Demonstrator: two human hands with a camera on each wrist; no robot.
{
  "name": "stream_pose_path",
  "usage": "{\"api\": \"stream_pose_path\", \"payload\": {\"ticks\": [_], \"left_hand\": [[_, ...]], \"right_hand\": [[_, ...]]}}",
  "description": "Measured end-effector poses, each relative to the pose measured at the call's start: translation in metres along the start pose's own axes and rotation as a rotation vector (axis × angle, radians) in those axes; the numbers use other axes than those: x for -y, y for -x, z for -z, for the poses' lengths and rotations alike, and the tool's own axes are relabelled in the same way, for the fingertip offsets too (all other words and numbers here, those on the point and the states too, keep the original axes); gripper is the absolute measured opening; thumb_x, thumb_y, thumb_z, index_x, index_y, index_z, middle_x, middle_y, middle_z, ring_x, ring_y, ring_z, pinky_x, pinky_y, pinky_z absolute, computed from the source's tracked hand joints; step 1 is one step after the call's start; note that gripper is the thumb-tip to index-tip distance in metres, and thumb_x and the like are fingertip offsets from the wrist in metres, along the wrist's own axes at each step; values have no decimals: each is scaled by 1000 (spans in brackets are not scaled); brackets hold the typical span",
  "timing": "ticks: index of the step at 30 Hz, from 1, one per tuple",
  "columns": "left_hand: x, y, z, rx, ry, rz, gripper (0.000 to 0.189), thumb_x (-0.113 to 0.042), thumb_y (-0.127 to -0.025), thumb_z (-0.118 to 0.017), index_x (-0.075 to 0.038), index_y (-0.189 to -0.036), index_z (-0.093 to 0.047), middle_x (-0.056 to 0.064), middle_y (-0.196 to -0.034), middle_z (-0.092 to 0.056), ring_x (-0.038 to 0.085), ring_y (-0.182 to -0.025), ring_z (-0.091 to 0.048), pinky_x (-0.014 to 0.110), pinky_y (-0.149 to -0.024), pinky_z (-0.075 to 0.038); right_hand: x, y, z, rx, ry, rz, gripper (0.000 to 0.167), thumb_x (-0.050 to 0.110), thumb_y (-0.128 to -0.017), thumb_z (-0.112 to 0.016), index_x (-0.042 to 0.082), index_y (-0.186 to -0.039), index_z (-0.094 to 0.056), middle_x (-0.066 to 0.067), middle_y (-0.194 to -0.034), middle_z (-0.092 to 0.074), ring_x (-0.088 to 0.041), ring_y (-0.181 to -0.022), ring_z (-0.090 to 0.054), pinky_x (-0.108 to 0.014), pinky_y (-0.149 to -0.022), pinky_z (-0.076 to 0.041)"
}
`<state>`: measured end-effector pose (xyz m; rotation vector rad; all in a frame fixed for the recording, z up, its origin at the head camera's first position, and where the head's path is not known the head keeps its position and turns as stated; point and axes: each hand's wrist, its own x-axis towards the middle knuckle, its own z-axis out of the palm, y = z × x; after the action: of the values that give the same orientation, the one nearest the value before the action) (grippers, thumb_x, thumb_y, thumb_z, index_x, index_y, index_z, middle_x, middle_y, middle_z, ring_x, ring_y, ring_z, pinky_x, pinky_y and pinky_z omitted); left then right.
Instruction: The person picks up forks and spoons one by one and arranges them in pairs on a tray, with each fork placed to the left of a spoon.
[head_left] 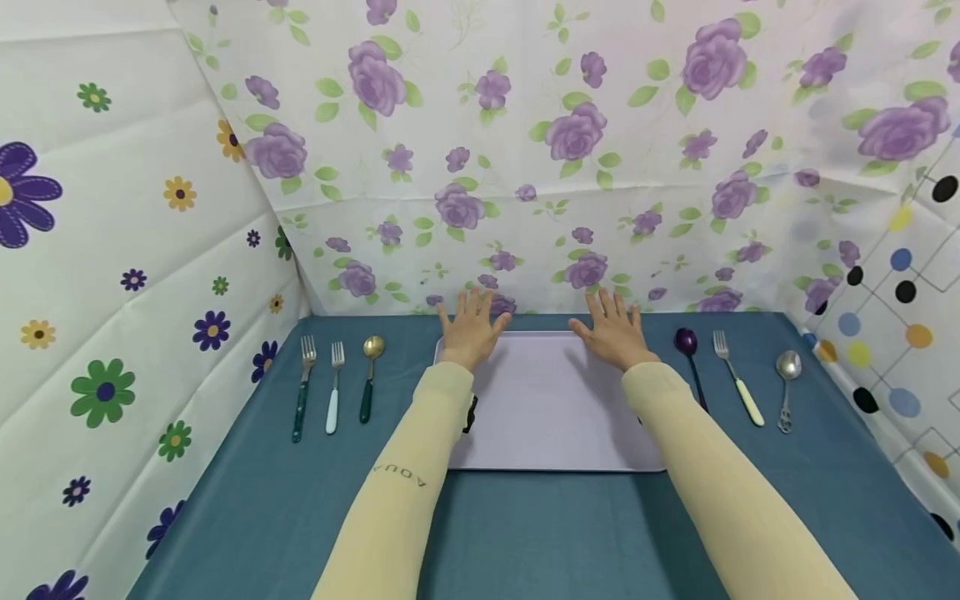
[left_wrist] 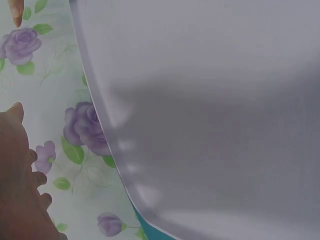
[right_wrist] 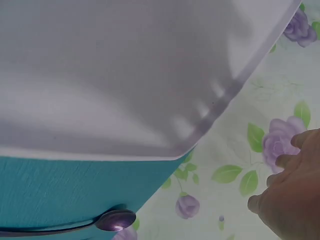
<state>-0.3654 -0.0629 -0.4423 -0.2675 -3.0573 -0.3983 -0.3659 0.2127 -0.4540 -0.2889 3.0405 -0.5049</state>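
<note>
Both hands are held above a pale lilac tray [head_left: 555, 417], fingers spread and nothing in them. The left hand [head_left: 471, 333] hovers over the tray's far left corner; its fingers also show at the edge of the left wrist view [left_wrist: 20, 175]. Over the far right corner hangs the right hand [head_left: 617, 333], with its fingertips toward the flowered cloth in the right wrist view. Shadows of the hands fall on the tray. Nearest the right hand lies a purple spoon [head_left: 686, 342], partly hidden by the right sleeve.
Left of the tray lie a dark green-handled fork [head_left: 302, 392], a white-handled fork [head_left: 333, 400] and a gold spoon with green handle [head_left: 368, 383]. To the right are a yellow-handled fork [head_left: 738, 379] and a silver spoon [head_left: 787, 375]. Flowered cloth [head_left: 525, 150] stands behind the blue-green table [head_left: 540, 533].
</note>
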Motion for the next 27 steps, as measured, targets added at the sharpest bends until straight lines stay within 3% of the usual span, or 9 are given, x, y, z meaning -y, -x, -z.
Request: {"api": "stream_pose_path", "payload": {"ticks": [12, 17, 27], "left_hand": [[6, -1, 5, -6, 2, -2, 73, -59, -109, -30, -18, -169, -18, 11, -174, -8, 33, -160, -3, 67, -122, 2], [9, -3, 6, 8, -35, 8, 75, -62, -108, -24, -19, -169, -14, 9, -175, -6, 32, -160, -2, 67, -122, 1], [11, -1, 9, 6, 2, 13, 75, -61, -109, -27, -19, -169, -14, 8, -175, -5, 32, -160, 0, 67, -122, 4]], "right_hand": [[-9, 9, 7, 13, -46, -16, 88, 64, -107, -31, 7, -168, -3, -21, -172, 8, -44, -156, 15, -66, -119, 14], [-14, 9, 6, 6, -34, -19, 88, 65, -107, -30, 6, -168, -3, -22, -172, 8, -44, -156, 14, -67, -119, 13], [-19, 12, 11, 5, -47, -27, 88, 63, -108, -34, 7, -168, -2, -20, -172, 9, -45, -156, 14, -67, -119, 12]]}}
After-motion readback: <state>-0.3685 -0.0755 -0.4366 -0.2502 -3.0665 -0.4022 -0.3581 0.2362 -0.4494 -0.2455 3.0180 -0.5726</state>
